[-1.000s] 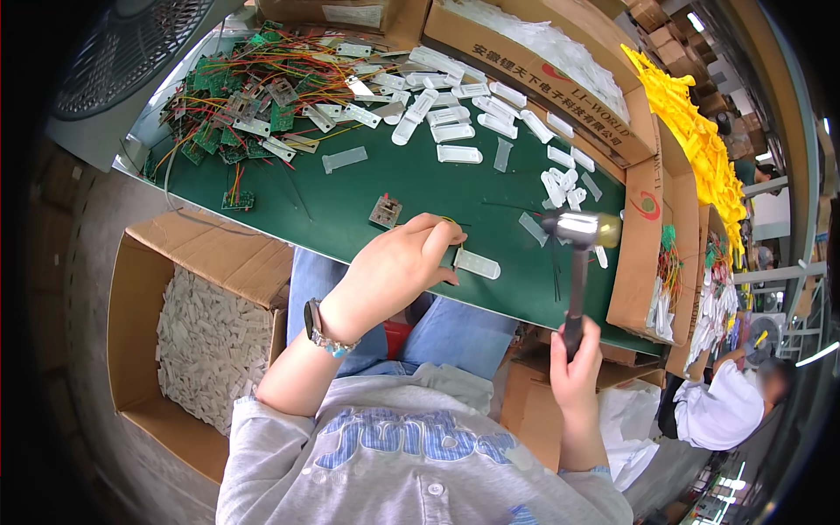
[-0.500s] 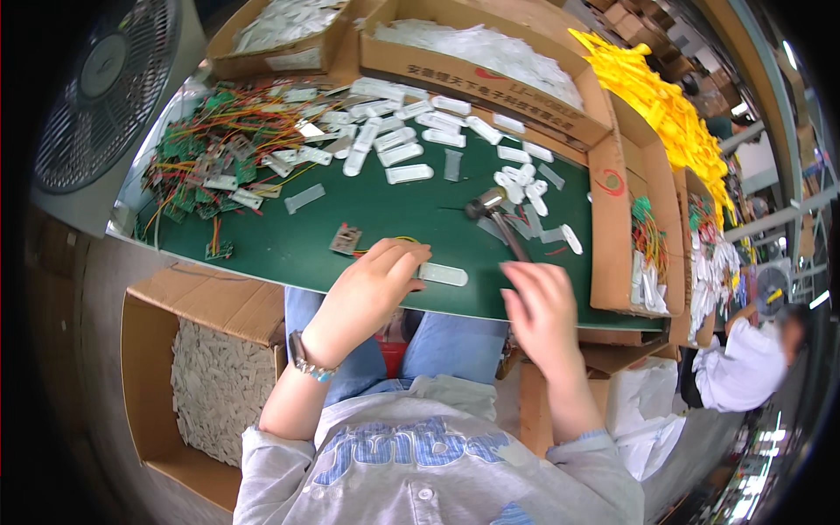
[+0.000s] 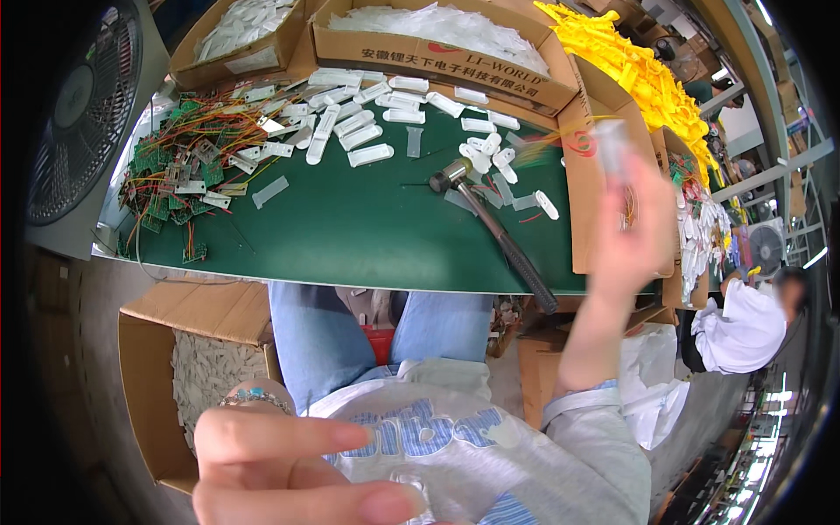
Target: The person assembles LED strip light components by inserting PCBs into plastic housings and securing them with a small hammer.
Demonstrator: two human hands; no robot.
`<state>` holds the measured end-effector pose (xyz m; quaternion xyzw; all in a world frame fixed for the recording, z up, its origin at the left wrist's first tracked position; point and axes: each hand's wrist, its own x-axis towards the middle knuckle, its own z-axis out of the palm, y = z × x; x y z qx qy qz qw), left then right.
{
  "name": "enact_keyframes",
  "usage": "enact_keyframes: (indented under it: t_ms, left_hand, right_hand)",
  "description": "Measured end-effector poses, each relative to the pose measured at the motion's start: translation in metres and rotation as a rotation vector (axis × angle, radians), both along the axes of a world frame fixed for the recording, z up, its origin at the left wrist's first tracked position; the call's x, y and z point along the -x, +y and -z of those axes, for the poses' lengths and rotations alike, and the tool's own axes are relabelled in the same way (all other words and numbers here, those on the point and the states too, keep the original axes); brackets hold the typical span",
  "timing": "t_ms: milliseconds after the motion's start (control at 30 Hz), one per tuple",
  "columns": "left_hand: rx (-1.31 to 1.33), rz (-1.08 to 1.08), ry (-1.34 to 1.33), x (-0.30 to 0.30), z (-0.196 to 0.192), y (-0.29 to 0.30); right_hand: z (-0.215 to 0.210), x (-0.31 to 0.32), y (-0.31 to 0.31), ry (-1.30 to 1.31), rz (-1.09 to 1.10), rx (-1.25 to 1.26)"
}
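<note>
White plastic piece (image 3: 612, 144) sits pinched in my raised right hand (image 3: 634, 227) above the bench's right edge (image 3: 525, 284), hammer (image 3: 494, 229) beside, left hand (image 3: 289, 468) loosely open.

We see a green mat (image 3: 350, 236) covering the bench, and a hammer (image 3: 494, 232) lies on it, head toward the middle and dark handle running over the near edge. Small white plastic casings (image 3: 367, 131) are scattered across the far part of the mat, and to the left sits a tangle of green circuit boards with coloured wires (image 3: 188, 166). Behind them stand two cardboard boxes (image 3: 437, 52) filled with white parts. Yellow plastic pieces (image 3: 647, 74) pile up at the far right (a heap, loosely stacked). A fan (image 3: 74, 114) stands on the left, and an open carton of pale parts (image 3: 206, 376) sits below the bench.
</note>
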<state>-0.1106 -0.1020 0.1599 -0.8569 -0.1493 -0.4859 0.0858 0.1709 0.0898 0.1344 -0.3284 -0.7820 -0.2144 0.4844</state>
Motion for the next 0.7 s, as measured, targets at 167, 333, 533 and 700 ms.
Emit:
enact_keyframes:
  t_ms: [167,333,533,700]
  left_hand:
    - [0.048,-0.052,-0.059,-0.004,0.007,-0.003]
    - [0.057,-0.360,-0.450,-0.042,0.032,-0.005]
    - [0.363,-0.591,-0.212,-0.026,0.083,0.067]
    - [0.525,-0.976,-0.106,-0.012,0.149,0.089]
  right_hand:
    - [-0.016,-0.102,0.023,-0.021,0.536,0.056]
    - [0.020,-0.153,0.005,-0.054,0.781,0.868]
    - [0.033,-0.146,0.004,-0.177,0.710,0.611]
    - [0.010,-0.006,0.016,-0.021,0.004,0.615]
